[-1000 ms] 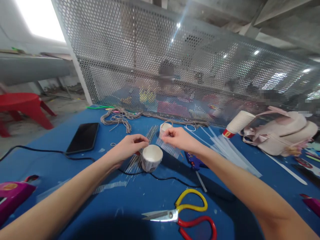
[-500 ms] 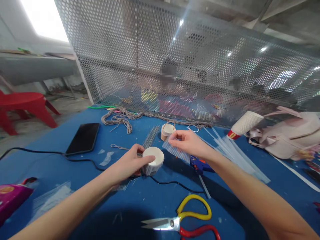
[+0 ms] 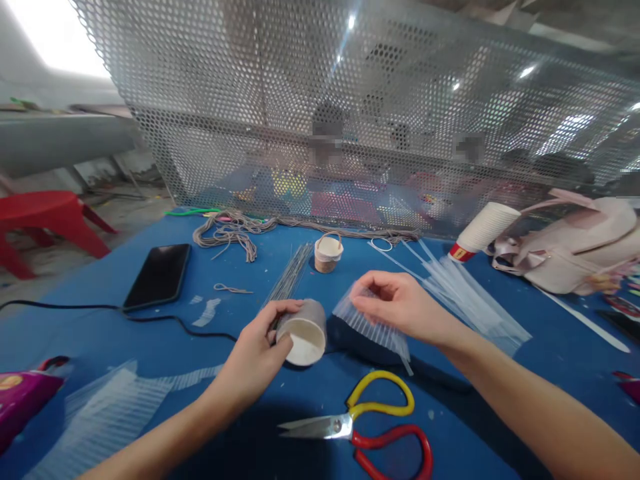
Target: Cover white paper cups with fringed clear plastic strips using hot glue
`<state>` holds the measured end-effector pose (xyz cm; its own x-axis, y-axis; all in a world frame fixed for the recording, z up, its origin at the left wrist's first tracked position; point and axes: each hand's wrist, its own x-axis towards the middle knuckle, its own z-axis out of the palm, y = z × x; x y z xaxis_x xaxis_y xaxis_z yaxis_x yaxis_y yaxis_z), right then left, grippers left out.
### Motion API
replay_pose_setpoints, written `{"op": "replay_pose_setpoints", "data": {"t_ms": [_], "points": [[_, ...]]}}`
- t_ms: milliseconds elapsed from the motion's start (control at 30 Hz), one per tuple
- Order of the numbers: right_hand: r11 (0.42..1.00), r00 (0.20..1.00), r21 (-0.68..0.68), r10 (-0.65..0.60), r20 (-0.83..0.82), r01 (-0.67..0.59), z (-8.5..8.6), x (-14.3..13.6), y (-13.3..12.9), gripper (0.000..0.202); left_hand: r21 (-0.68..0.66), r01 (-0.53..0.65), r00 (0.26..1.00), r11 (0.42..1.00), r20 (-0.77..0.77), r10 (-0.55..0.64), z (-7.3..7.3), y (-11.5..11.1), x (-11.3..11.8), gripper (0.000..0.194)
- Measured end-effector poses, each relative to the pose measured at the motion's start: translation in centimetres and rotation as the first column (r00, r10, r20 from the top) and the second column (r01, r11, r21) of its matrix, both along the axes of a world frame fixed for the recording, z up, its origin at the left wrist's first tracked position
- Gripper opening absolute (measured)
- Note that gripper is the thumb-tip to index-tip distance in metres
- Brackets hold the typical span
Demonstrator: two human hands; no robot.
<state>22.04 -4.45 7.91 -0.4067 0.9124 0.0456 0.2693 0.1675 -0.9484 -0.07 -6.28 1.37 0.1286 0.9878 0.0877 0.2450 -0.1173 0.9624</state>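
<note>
My left hand (image 3: 265, 343) grips a short white paper cup (image 3: 306, 340), tilted so its open mouth faces me. A clear ribbed plastic strip (image 3: 373, 325) hangs from the pinched fingers of my right hand (image 3: 395, 303), just right of the cup. Scissors (image 3: 345, 425) with one yellow and one red handle lie open in front of both hands. Behind the hands stands a small cup with a looped handle (image 3: 328, 255), beside a bundle of thin wires (image 3: 289, 275).
A phone (image 3: 157, 275) and black cable lie left. Gray cord (image 3: 225, 230) runs along the perforated metal screen (image 3: 225, 100). Plastic strips (image 3: 465, 300), stacked paper cups (image 3: 485, 230) and a pink bag (image 3: 575, 243) lie right. A purple tool (image 3: 27, 403) sits far left.
The held cup has tipped toward me, its mouth now facing forward. My right hand and the plastic strip have moved right and nearer. The blue glue gun behind them no longer shows.
</note>
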Motion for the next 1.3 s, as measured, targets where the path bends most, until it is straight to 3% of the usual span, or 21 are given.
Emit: {"op": "replay_pose_setpoints", "data": {"t_ms": [167,333,467,600,700,800,967,1133,1300], "points": [[0.973,0.994,0.228,-0.010,0.109,-0.015,0.2,0.1,-2.1,0.006,0.286,0.018,0.995,0.958,-0.097,0.010,-1.2,-0.5,-0.3,0.025],[0.840,0.986,0.537,-0.014,0.166,-0.079,-0.2,-0.2,-3.3,0.005,0.543,0.028,0.975,0.840,-0.200,0.097,-1.5,-0.4,-0.7,0.027],[0.780,0.980,0.607,0.047,0.191,-0.155,-0.9,-0.7,-3.9,0.007,0.634,0.038,0.950,0.773,-0.264,0.169,-1.5,-0.4,-0.7,0.030],[0.755,0.968,0.618,0.092,0.234,-0.221,-1.7,-1.4,-3.7,0.010,0.605,0.050,0.918,0.795,-0.341,0.202,-1.5,-0.2,-0.5,0.030],[0.764,0.972,0.614,0.073,0.222,-0.198,-2.1,-1.9,-3.4,0.010,0.580,0.034,0.893,0.814,-0.383,0.236,-1.6,0.0,-0.4,0.027],[0.815,0.980,0.570,-0.014,0.199,-0.104,-2.2,-2.3,-2.9,0.009,0.517,0.020,0.868,0.856,-0.435,0.242,-1.4,0.2,-0.2,0.023],[0.936,0.968,0.346,-0.145,0.205,0.067,-1.6,-2.9,-1.4,0.006,0.350,0.008,0.848,0.937,-0.499,0.179,0.0,0.9,0.3,0.019],[0.959,0.974,0.262,-0.155,0.164,0.108,-1.5,-2.8,0.3,0.008,0.182,-0.030,0.868,0.983,-0.483,0.116,1.5,1.9,0.7,0.018],[0.961,0.977,0.241,-0.168,0.135,0.132,-1.7,-2.6,1.5,0.010,0.077,-0.015,0.919,0.997,-0.392,0.044,1.7,3.4,0.5,0.020]]}}
